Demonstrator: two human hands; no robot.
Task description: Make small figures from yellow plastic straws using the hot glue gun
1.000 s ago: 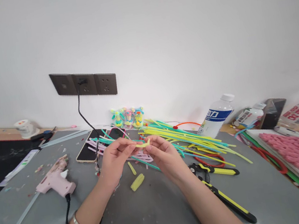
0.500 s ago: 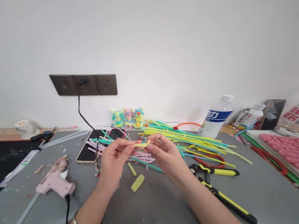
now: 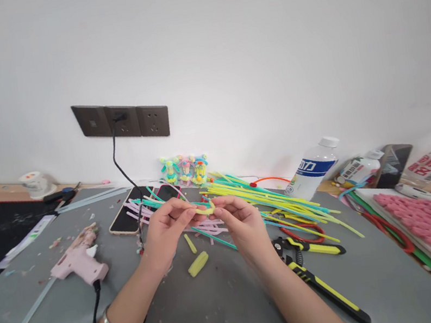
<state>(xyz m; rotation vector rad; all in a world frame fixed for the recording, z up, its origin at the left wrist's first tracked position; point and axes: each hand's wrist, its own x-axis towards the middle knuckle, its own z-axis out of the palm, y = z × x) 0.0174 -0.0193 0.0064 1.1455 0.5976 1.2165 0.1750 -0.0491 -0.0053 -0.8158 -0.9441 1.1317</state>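
Between my two hands, above the middle of the table, is a short yellow pipe cleaner, its right end bent upward. My left hand pinches its left end between thumb and fingertips. My right hand pinches it near the bend. Just below on the grey mat lie a folded yellow pipe cleaner bundle and a thinner yellow piece. Behind my hands spread lilac pipe cleaners and long yellow and teal pipe cleaners.
A pink glue gun with a black cord lies left. Yellow-black pliers rest right. At the wall stand small fuzzy figures and a water bottle. Beside the pipe cleaners is a phone; a pink braided piece lies far right.
The pipe cleaner's right end now points more steeply upward, and my right fingers have shifted slightly at the bend. My left hand keeps its pinch. Things on the table stay put.
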